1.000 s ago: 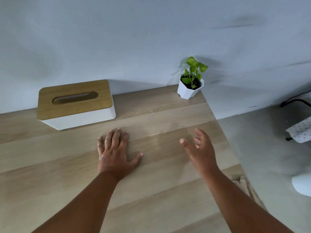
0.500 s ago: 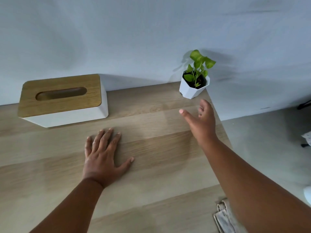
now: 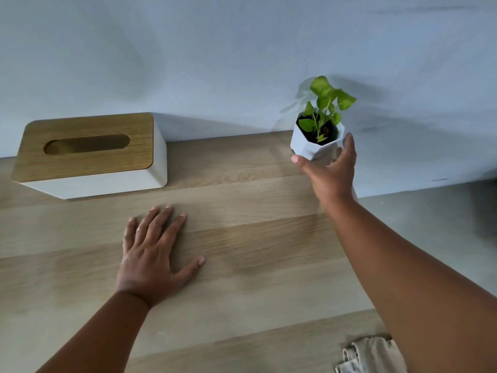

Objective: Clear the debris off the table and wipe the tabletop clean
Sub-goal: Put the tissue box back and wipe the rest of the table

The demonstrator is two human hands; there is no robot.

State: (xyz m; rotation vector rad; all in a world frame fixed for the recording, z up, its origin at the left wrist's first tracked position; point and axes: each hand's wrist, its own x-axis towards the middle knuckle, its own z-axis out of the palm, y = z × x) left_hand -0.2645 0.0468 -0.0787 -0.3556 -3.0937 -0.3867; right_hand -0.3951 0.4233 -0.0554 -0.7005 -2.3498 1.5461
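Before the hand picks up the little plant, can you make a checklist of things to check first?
1. Right hand reaches the plant pot: ok, thumb and fingers sit on either side of its base.
2. Firm hold on the pot: cannot tell, the fingers behind it are hidden.
3. Pot upright: not ok, it looks slightly tilted.
4. Left hand out of the way: ok, it lies flat on the table, apart from the pot.
5. Tissue box clear of the pot: ok, it stands far to the left.
6. Cloth ready for wiping: ok, it lies at the near edge.
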